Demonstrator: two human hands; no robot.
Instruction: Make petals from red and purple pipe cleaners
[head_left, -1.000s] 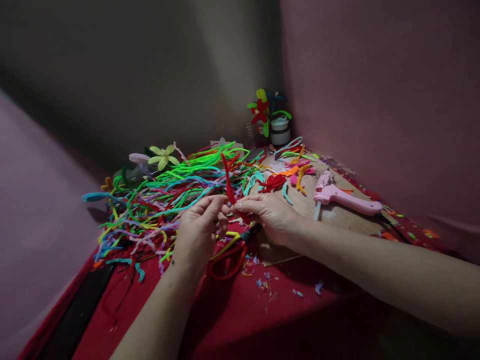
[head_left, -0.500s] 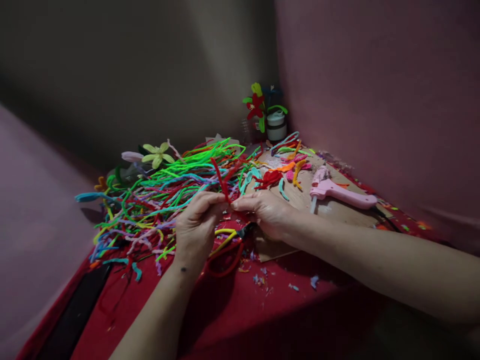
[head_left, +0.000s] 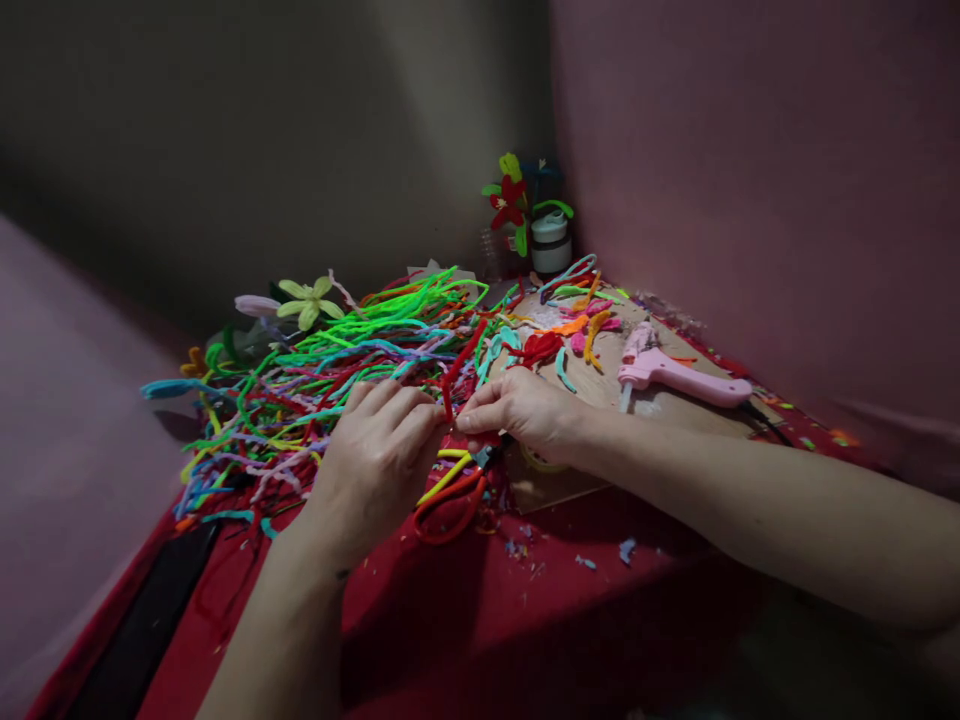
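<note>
A fuzzy red pipe cleaner (head_left: 466,358) rises bent from between my fingertips. My left hand (head_left: 382,460) has its thumb and fingers closed on the lower part of it, back of the hand turned up. My right hand (head_left: 525,415) pinches the same piece close beside the left fingertips. Just below both hands lies a pair of pliers or cutters with red and yellow handles (head_left: 450,508); its jaws are partly hidden under my right hand. Behind the hands spreads a heap of green, blue, pink and other coloured pipe cleaners (head_left: 360,345).
A pink glue gun (head_left: 686,378) rests on a brown board (head_left: 562,490) at the right, its cord trailing off. Small shaped pieces lie on the board. Pipe-cleaner flowers (head_left: 510,200) and a white lidded container (head_left: 551,243) stand in the corner. Fluff scraps dot the red cloth (head_left: 525,620).
My left hand has rolled over, its back now facing up. The red pipe cleaner's two upright ends now appear as one strand leaning right. My right hand stays pinched in nearly the same spot.
</note>
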